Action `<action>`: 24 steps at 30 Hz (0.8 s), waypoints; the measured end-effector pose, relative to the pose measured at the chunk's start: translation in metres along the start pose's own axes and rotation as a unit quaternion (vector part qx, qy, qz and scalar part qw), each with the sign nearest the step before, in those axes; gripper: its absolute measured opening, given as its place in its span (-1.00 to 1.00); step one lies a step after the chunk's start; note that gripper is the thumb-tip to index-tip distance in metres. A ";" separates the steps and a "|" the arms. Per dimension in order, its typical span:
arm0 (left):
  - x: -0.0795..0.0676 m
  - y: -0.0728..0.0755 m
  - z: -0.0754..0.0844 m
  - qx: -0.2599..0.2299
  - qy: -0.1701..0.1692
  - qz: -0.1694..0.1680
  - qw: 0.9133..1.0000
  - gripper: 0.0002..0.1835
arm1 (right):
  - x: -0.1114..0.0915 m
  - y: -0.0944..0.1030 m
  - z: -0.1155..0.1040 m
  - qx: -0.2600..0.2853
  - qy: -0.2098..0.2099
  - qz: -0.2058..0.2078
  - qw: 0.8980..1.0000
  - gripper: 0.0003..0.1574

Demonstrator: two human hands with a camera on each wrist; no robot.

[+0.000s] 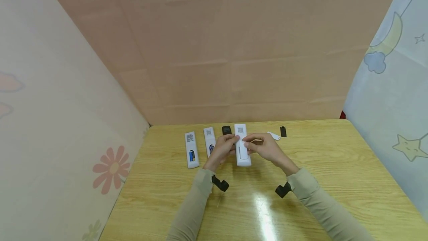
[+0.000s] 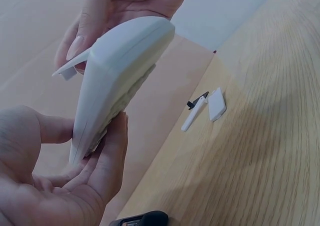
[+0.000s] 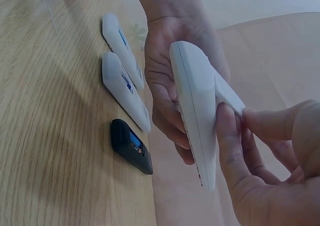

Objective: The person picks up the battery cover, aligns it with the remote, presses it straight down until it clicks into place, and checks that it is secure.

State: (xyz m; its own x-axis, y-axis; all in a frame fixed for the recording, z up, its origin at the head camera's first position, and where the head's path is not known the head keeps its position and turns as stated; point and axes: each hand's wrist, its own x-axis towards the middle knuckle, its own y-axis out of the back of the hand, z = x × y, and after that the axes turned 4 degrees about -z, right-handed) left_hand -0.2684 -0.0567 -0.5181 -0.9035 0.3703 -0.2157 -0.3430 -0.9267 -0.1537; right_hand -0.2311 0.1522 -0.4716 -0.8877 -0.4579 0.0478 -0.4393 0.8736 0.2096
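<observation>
A white remote control (image 1: 240, 130), held above the table with its back showing in the head view, is gripped along its side by my left hand (image 1: 222, 149). In the left wrist view, the thumb lies on one face of the remote and the fingers on the button side. My right hand (image 1: 266, 147) pinches the end of the white battery cover (image 3: 229, 95) between thumb and fingers. That end is tilted up off the remote's back, while the cover's other end stays against it. The inside of the battery compartment is hidden.
Two white remotes, one at far left (image 1: 190, 144) and one nearer (image 1: 208, 134), lie with blue batteries showing. A black remote (image 3: 131, 146), also with a blue battery visible, lies beside them. White covers (image 2: 216, 105) and a black cover (image 1: 283, 132) lie at the back right.
</observation>
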 end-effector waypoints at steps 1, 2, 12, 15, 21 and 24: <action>0.000 0.000 0.000 -0.001 -0.001 -0.001 1.000 -0.32 | 0.000 0.000 0.001 0.002 0.001 0.000 1.000 -0.67; 0.000 -0.001 0.001 -0.003 -0.003 -0.002 1.000 -0.33 | 0.000 0.000 0.001 0.003 0.002 0.001 1.000 -0.67; -0.002 -0.003 0.003 0.000 0.000 -0.004 1.000 -0.31 | 0.000 0.001 0.002 -0.012 -0.001 0.006 1.000 -0.68; -0.002 -0.003 0.004 -0.001 0.001 -0.003 1.000 -0.28 | -0.001 0.000 0.000 -0.027 0.000 0.006 1.000 -0.69; -0.002 -0.004 0.006 -0.009 0.006 -0.004 1.000 -0.30 | 0.000 0.000 0.000 -0.046 -0.001 0.008 0.999 -0.71; -0.002 -0.004 0.006 -0.005 0.013 0.002 1.000 -0.28 | 0.002 0.000 0.002 -0.051 -0.001 0.010 0.999 -0.70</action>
State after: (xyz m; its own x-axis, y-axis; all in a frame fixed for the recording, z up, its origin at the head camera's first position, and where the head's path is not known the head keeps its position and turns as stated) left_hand -0.2669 -0.0544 -0.5109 -0.8979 0.3676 -0.2421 -0.3359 -0.9277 -0.1631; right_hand -0.2327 0.1520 -0.4734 -0.8963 -0.4407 0.0500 -0.4062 0.8608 0.3066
